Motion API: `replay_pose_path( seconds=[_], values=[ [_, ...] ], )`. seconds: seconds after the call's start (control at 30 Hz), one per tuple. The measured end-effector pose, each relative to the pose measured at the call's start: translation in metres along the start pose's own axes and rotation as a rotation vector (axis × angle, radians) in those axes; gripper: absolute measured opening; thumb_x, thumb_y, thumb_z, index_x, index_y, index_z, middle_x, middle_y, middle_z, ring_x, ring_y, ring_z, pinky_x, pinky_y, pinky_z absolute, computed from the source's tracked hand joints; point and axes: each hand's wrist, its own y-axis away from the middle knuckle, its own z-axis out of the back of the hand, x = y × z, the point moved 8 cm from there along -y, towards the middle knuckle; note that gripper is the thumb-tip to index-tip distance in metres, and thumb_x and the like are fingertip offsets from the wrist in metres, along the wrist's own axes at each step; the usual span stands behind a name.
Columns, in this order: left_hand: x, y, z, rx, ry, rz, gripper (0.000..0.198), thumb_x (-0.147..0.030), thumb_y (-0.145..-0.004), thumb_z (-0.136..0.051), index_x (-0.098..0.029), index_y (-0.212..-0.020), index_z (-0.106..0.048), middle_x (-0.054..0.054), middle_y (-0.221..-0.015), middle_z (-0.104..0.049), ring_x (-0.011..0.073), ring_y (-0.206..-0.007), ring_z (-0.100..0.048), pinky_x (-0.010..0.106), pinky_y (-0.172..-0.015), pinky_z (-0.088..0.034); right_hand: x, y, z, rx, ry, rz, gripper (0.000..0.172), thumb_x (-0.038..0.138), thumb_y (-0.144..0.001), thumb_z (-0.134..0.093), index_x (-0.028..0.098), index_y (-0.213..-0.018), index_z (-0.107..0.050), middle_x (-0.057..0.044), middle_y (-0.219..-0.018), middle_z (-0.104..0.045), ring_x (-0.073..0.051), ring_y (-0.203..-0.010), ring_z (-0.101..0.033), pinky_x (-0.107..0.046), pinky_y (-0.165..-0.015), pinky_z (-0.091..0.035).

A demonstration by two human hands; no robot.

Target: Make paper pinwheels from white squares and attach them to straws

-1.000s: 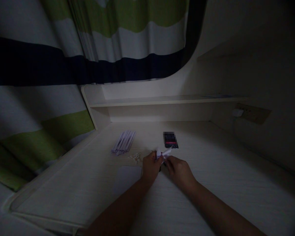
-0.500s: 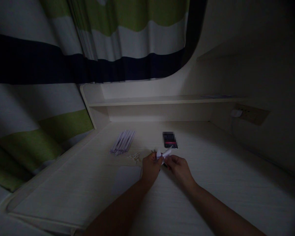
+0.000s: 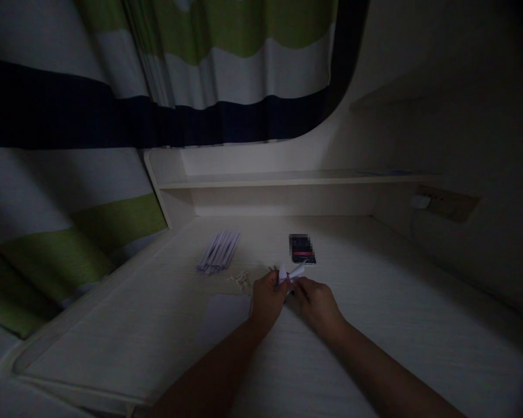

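Observation:
A small piece of white paper (image 3: 297,270), curled or folded with pointed ends, is held up between my two hands over the desk. My left hand (image 3: 268,295) pinches its left side, fingers closed. From the right, my right hand (image 3: 317,297) pinches the paper near its middle, fingertips close to the left thumb. A bundle of thin rolled paper sticks (image 3: 218,252) lies to the left. Nearer my left hand is a small heap of short pale pieces (image 3: 240,280). A flat white sheet (image 3: 226,312) lies beside my left wrist, partly covered by the forearm.
A dark phone (image 3: 303,249) lies just beyond my hands on the pale desk (image 3: 375,290). A low shelf (image 3: 261,181) runs along the back. A striped curtain (image 3: 113,174) hangs at the left, and a plug (image 3: 420,201) sits in a wall socket at the right.
Both hands keep their grip on the paper with only slight finger movement. The right fingers have shifted a little around the middle of the paper.

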Motion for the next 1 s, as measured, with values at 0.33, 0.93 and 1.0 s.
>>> replay_pose_path(
  seconds=[0.33,0.93,1.0],
  values=[
    [-0.007,0.004,0.002,-0.015,-0.123,-0.036,0.016,-0.027,-0.071,-0.05,-0.017,-0.073,-0.061,0.001,-0.066,-0.063,0.0123,-0.061,-0.056,0.02,-0.057,-0.04,-0.024,0.006,-0.018,-0.027,-0.966,-0.589,0.021,0.031,-0.06,-0.054,0.017,-0.048,-0.044,0.007,-0.039,-0.034,-0.005,-0.033,-0.026,-0.021,-0.034,-0.019],
    [0.004,0.003,0.0,-0.016,-0.05,0.012,0.012,-0.023,-0.068,-0.05,-0.015,-0.066,-0.059,-0.001,-0.058,-0.058,0.0103,-0.055,-0.052,0.017,-0.05,-0.036,0.019,0.004,-0.005,0.096,0.348,0.196,0.021,0.01,-0.072,-0.036,0.01,-0.077,-0.057,-0.012,-0.068,-0.06,-0.015,-0.049,-0.051,-0.025,-0.047,-0.032],
    [0.002,0.004,0.0,-0.016,-0.034,0.01,0.011,-0.023,-0.067,-0.051,-0.015,-0.067,-0.06,-0.001,-0.059,-0.059,0.0104,-0.056,-0.052,0.017,-0.05,-0.037,0.016,0.003,-0.002,0.07,0.21,0.133,0.022,0.013,-0.075,-0.036,0.011,-0.074,-0.057,-0.01,-0.067,-0.06,-0.016,-0.053,-0.052,-0.025,-0.05,-0.034]
  ],
)
